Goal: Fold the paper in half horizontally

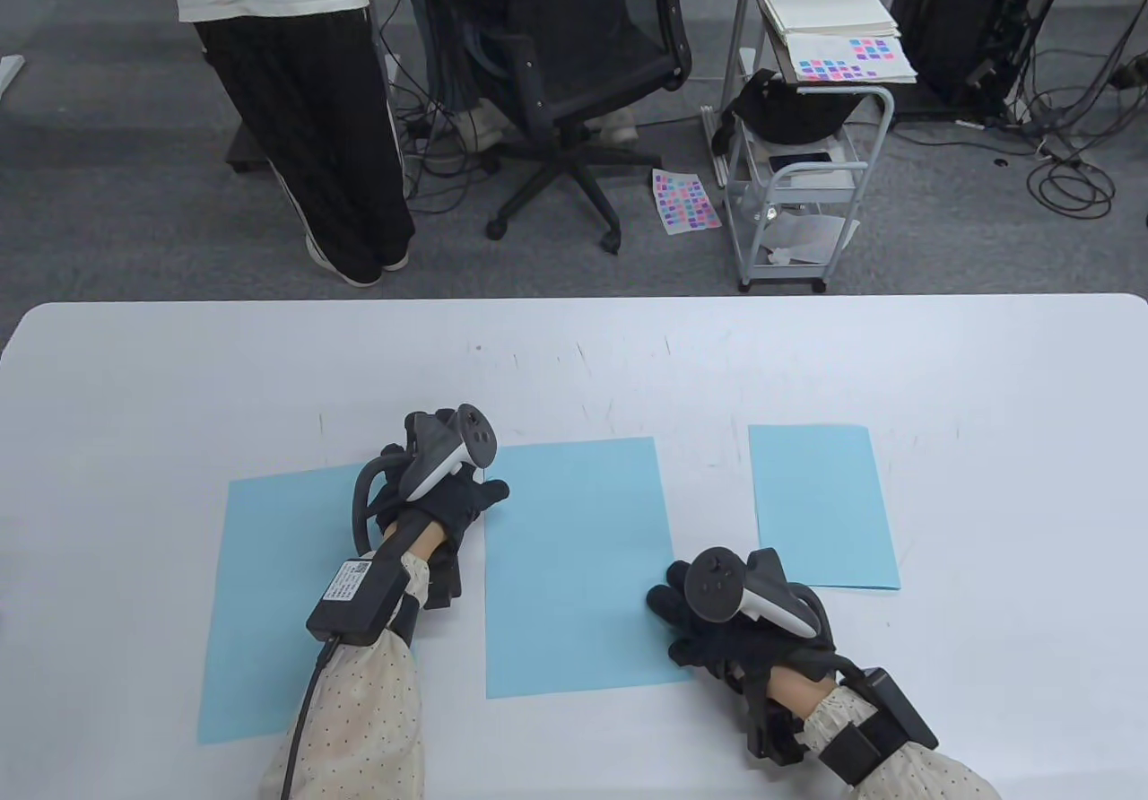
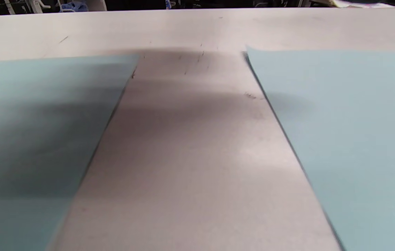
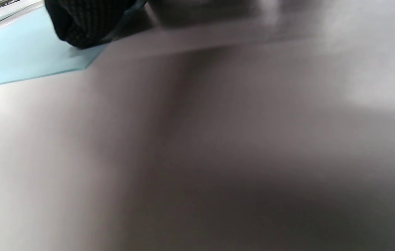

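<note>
Paper: three light-blue sheets lie flat on the white table (image 1: 134,387). The middle sheet (image 1: 574,567) sits between the two hands. The left sheet (image 1: 269,594) lies just beside it across a narrow strip of bare table, and the right sheet (image 1: 821,504), narrower than the others, lies apart on the far right.

The right hand (image 1: 717,630) rests at the middle sheet's near right corner. Its gloved fingers (image 1: 668,603) lie on the paper's right edge, and in the right wrist view a dark fingertip (image 3: 82,28) presses down on the blue corner; whether it pinches the edge or only presses cannot be told.

The left hand (image 1: 444,504) sits over the gap between the left and middle sheets, fingers reaching the middle sheet's far left edge. Its grip cannot be told either, as the tracker covers the fingers. The left wrist view shows only the two sheets with bare table between them.

Beyond the table stand a person (image 1: 296,109), an office chair (image 1: 574,73) and a cart (image 1: 807,172).
</note>
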`<move>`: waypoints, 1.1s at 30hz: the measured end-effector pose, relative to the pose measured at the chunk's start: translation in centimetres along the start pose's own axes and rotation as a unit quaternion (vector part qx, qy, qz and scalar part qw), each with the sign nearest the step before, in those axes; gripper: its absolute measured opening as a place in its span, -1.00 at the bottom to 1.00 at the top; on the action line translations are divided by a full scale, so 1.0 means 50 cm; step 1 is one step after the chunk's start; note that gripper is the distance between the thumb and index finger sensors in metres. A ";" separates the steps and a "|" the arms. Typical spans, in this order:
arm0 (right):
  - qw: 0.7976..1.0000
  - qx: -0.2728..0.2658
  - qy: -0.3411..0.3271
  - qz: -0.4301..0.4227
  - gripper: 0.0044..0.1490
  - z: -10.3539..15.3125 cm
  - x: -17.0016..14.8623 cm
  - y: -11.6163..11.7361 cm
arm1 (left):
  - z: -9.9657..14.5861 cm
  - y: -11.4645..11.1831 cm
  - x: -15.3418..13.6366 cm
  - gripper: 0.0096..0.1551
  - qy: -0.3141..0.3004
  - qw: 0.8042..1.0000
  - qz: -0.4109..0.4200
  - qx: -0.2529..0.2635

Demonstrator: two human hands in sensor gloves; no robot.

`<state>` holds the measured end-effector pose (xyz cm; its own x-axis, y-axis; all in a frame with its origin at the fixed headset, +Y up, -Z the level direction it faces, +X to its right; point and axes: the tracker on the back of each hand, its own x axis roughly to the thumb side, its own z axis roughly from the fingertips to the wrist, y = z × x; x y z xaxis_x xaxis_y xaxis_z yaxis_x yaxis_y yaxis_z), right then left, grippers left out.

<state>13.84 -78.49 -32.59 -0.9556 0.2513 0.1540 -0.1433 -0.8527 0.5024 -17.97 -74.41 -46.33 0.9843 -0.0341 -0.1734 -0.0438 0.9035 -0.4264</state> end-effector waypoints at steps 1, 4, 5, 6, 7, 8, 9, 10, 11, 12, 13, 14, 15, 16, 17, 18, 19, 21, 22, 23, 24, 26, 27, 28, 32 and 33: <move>1.000 -0.001 -0.001 0.000 -0.15 0.000 0.000 0.000 | -0.009 -0.004 -0.001 0.06 0.006 1.000 0.002 -0.007; 1.000 0.000 0.000 0.000 -0.16 0.000 0.000 -0.001 | -0.036 -0.020 -0.001 0.04 0.020 0.999 0.012 -0.039; 1.000 0.000 0.000 0.000 -0.16 0.000 0.000 -0.001 | -0.044 -0.026 0.000 0.04 0.025 0.998 0.015 -0.051; 1.000 0.000 0.000 0.001 -0.16 0.000 -0.001 -0.001 | -0.048 -0.029 0.001 0.04 0.029 0.998 0.013 -0.057; 1.000 0.001 0.000 0.000 -0.16 0.000 -0.001 -0.001 | -0.054 -0.034 0.004 0.05 0.034 0.997 0.010 -0.064; 1.000 0.001 -0.001 -0.001 -0.16 0.000 -0.001 -0.001 | -0.060 -0.039 0.007 0.06 0.036 0.996 0.007 -0.078; 1.000 0.001 -0.001 -0.001 -0.16 0.000 -0.001 -0.001 | -0.062 -0.043 0.009 0.08 0.038 0.995 0.005 -0.093; 1.000 0.001 -0.001 -0.001 -0.15 0.000 -0.001 0.000 | -0.064 -0.047 0.012 0.09 0.039 0.992 0.003 -0.116; 1.000 0.002 -0.001 -0.002 -0.16 0.000 -0.001 0.000 | -0.065 -0.050 0.016 0.09 0.036 0.991 0.004 -0.127; 1.000 0.002 -0.001 -0.002 -0.15 0.000 -0.001 0.000 | -0.065 -0.050 0.018 0.06 0.034 0.991 0.005 -0.126; 1.000 0.002 -0.001 -0.002 -0.16 0.000 -0.001 0.000 | -0.064 -0.050 0.022 0.07 0.031 0.992 0.008 -0.121; 1.000 0.002 -0.001 -0.002 -0.16 0.000 -0.001 0.000 | -0.063 -0.049 0.024 0.07 0.030 0.993 0.011 -0.116; 1.000 0.002 -0.001 -0.002 -0.15 0.000 -0.001 0.000 | -0.062 -0.047 0.027 0.06 0.029 0.993 0.015 -0.110; 1.000 0.002 -0.001 -0.003 -0.15 0.000 -0.001 0.000 | -0.061 -0.045 0.028 0.06 0.027 0.993 0.020 -0.109; 1.000 0.002 -0.001 -0.003 -0.16 -0.001 -0.001 0.000 | -0.060 -0.044 0.029 0.03 0.026 0.993 0.025 -0.110; 1.000 0.003 -0.001 -0.003 -0.16 -0.001 -0.001 0.000 | -0.061 -0.042 0.029 -0.01 0.022 0.993 0.036 -0.115; 1.000 0.003 -0.001 -0.003 -0.16 -0.001 -0.001 0.000 | -0.062 -0.040 0.029 -0.06 0.020 0.992 0.047 -0.116; 1.000 0.003 -0.001 -0.003 -0.15 -0.001 -0.001 0.000 | -0.062 -0.034 0.029 -0.19 0.021 0.992 0.073 -0.103; 1.000 0.003 -0.001 -0.003 -0.15 -0.001 -0.001 0.000 | -0.062 -0.032 0.029 -0.26 0.023 0.992 0.074 -0.098; 1.000 0.003 -0.001 -0.004 -0.15 -0.001 -0.001 0.000 | -0.060 -0.027 0.028 -0.35 0.025 0.994 0.073 -0.082; 1.000 0.003 -0.001 -0.004 -0.16 -0.001 -0.001 0.000 | -0.056 -0.020 0.028 -0.46 0.026 0.996 0.068 -0.057; 1.000 0.003 -0.001 -0.004 -0.16 -0.001 -0.001 0.000 | -0.046 -0.011 0.027 -0.54 0.021 0.997 0.065 -0.036; 1.000 0.003 -0.001 -0.004 -0.15 -0.001 -0.001 0.000 | -0.038 -0.005 0.026 -0.55 0.013 0.997 0.069 -0.027; 1.000 0.003 -0.001 -0.004 -0.15 -0.001 -0.001 0.000 | -0.031 -0.001 0.026 -0.57 0.009 0.997 0.071 -0.017; 1.000 0.003 0.000 -0.002 -0.16 -0.001 -0.001 0.000 | 0.013 0.018 0.022 -0.59 -0.017 0.997 0.058 0.044; 1.000 0.003 0.000 -0.001 -0.16 -0.001 -0.001 0.000 | 0.028 0.022 0.020 -0.59 -0.027 0.996 0.054 0.061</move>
<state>13.89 -78.52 -32.64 -0.9553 0.2536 0.1521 -0.1443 -0.8488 0.5086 -16.79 -72.85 -45.73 0.9828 0.0869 -0.1632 -0.1329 0.9456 -0.2969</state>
